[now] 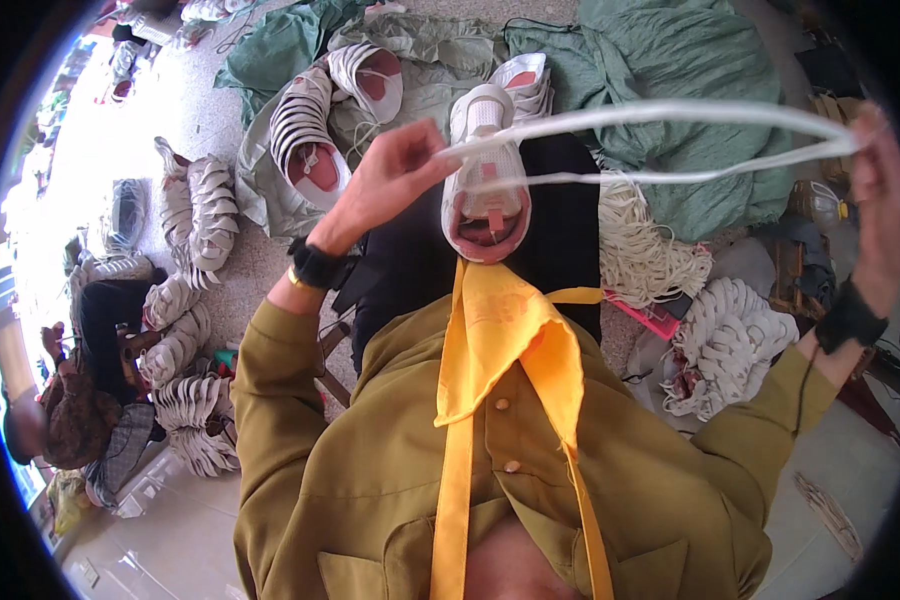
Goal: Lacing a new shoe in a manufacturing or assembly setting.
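A white shoe (pixel 487 165) with a pink lining rests on my dark-trousered lap, its heel opening toward me. A white shoelace (pixel 660 112) is stretched above the shoe and out to the right, two strands of it blurred by motion. My left hand (pixel 398 178), beside the shoe, pinches the lace close to the shoe's upper. Far out to the right, my raised right hand (pixel 878 185) grips the looped end of the lace; motion blurs its fingers. Whether the lace runs through the shoe's eyelets I cannot tell.
Nested shoes (pixel 305 130) lie on green sheeting (pixel 670 80) ahead. A pile of white laces (pixel 642 235) and more shoes (pixel 735 345) lie at right. Shoe stacks (pixel 210 220) line the left floor, near another person (pixel 90 400). A yellow cloth (pixel 505 340) hangs at my chest.
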A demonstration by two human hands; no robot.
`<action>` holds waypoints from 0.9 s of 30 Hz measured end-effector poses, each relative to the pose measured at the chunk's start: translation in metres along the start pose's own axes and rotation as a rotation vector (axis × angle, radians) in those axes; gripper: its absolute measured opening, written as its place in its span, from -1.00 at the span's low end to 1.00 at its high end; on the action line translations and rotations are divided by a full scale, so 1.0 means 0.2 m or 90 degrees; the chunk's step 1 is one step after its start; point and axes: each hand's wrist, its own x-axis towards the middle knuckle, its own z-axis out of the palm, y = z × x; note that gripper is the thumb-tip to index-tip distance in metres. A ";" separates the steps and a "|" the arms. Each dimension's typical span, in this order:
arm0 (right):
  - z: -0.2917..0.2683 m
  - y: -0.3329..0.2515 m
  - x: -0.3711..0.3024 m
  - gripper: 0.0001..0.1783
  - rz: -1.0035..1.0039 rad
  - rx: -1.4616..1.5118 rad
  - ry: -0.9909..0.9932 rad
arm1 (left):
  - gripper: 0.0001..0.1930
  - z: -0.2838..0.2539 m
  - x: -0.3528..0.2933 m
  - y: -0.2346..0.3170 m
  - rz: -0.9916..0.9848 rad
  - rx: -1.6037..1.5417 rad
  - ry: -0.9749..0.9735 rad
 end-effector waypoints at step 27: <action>1.01 0.42 -0.66 -0.85 0.179 0.037 -0.636 | -0.72 -0.64 -0.60 -0.31 -0.263 0.466 0.300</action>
